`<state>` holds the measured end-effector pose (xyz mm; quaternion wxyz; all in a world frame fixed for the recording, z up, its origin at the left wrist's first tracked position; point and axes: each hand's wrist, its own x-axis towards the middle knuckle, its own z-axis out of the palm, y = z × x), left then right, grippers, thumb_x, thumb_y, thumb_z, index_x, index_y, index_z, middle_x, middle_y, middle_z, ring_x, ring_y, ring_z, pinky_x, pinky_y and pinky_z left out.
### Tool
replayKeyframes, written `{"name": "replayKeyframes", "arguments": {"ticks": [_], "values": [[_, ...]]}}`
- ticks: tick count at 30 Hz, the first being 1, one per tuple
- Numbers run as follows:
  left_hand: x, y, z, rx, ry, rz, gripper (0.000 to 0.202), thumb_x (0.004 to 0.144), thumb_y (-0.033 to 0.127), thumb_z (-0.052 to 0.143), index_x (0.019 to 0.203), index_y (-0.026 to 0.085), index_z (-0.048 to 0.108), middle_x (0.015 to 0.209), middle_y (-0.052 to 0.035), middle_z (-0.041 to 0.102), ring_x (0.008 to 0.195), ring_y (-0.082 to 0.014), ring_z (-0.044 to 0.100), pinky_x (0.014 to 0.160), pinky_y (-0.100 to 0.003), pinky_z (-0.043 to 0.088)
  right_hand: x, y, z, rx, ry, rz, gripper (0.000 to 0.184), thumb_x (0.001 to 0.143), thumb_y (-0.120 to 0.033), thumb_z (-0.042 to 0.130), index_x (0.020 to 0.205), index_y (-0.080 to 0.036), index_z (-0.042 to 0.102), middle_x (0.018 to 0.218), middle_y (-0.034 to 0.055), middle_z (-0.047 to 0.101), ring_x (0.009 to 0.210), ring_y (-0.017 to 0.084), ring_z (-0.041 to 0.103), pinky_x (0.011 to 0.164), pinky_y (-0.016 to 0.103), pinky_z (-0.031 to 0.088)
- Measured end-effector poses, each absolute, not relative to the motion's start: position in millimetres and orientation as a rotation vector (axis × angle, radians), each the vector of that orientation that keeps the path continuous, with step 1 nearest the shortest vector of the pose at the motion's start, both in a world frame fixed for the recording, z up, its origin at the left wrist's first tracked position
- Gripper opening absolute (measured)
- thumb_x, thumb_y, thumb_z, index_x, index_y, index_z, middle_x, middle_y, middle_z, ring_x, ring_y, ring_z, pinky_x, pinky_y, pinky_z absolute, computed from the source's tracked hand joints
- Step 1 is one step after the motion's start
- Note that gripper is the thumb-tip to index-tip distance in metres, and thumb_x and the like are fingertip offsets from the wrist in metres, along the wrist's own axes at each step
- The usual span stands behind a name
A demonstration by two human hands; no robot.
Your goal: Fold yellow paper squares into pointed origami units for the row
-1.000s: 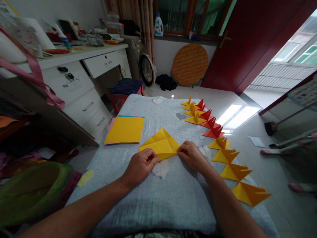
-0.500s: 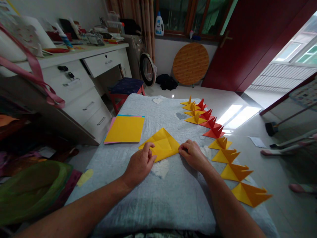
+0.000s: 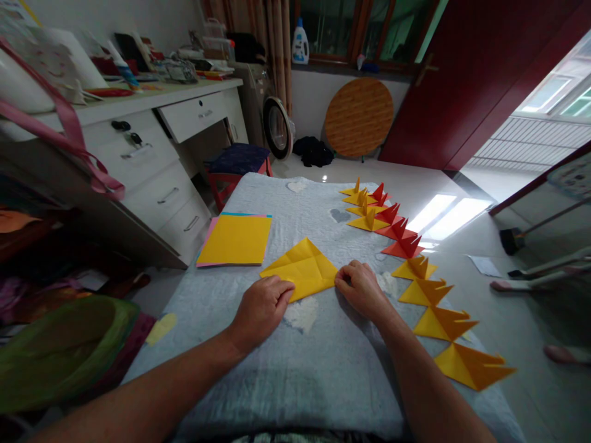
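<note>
A partly folded sheet of yellow origami paper (image 3: 305,268) lies on the cloth, its creases showing and one corner pointing away from me. My left hand (image 3: 266,303) is closed on its near left edge, with the fingertips bent under or behind the thumb. At the right corner, my right hand (image 3: 361,287) pinches the paper between thumb and forefinger. Left of it rests a stack of square paper (image 3: 236,241), yellow on top with pink and blue edges showing. Folded yellow paper pieces (image 3: 444,321) and red ones (image 3: 402,247) stand in rows on the right.
A pale blue cloth (image 3: 277,369) with heart patterns covers the table. A green-lined bin (image 3: 69,344) stands at the lower left, beside a white desk (image 3: 152,172). Behind the table are a stool (image 3: 237,160) and a washing machine (image 3: 277,129) with its door open.
My left forefinger, raised and bent before, now lies lower along the paper's edge. The right hand keeps its pinch. The whole view has shifted slightly.
</note>
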<state>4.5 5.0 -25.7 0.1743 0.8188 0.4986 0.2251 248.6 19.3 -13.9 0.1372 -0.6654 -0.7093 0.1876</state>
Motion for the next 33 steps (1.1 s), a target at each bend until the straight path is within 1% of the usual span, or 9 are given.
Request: {"name": "replayKeyframes", "arguments": {"ticks": [8, 15, 21, 33], "values": [[4.6, 5.5, -27.0, 2.337, 1.426, 0.659, 0.018, 0.092, 0.015, 0.059, 0.099, 0.018, 0.075, 0.090, -0.0054, 0.072, 0.086, -0.0206, 0.067, 0.081, -0.033, 0.053, 249.8, 19.5, -15.4, -1.919, -2.065, 0.532, 0.016, 0.086, -0.017, 0.059, 0.076, -0.016, 0.071, 0.084, 0.0063, 0.064, 0.081, 0.017, 0.054, 0.077, 0.030, 0.034], [5.7, 6.6, -26.5, 2.414, 1.474, 0.588, 0.021, 0.092, 0.013, 0.059, 0.104, 0.018, 0.075, 0.086, -0.0054, 0.070, 0.083, -0.0212, 0.066, 0.079, -0.034, 0.053, 250.7, 18.9, -14.1, -1.912, -2.058, 0.550, 0.015, 0.087, -0.017, 0.059, 0.078, -0.017, 0.071, 0.085, 0.0059, 0.064, 0.084, 0.018, 0.054, 0.077, 0.029, 0.034], [6.7, 6.5, -27.1, 2.485, 1.492, 0.543, 0.024, 0.092, 0.012, 0.057, 0.108, 0.018, 0.074, 0.089, -0.0058, 0.070, 0.085, -0.0211, 0.065, 0.082, -0.034, 0.052, 248.9, 19.5, -12.5, -1.942, -2.059, 0.557, 0.016, 0.088, -0.016, 0.057, 0.078, -0.016, 0.070, 0.087, 0.0068, 0.064, 0.085, 0.019, 0.054, 0.077, 0.030, 0.034], [7.3, 4.2, -27.0, 2.544, 1.499, 0.491, 0.024, 0.093, 0.012, 0.053, 0.107, 0.018, 0.072, 0.086, -0.0059, 0.067, 0.083, -0.0214, 0.062, 0.079, -0.035, 0.050, 250.0, 21.7, -12.2, -1.960, -2.060, 0.585, 0.015, 0.087, -0.018, 0.057, 0.077, -0.016, 0.069, 0.086, 0.0068, 0.064, 0.085, 0.019, 0.055, 0.076, 0.030, 0.034]]}}
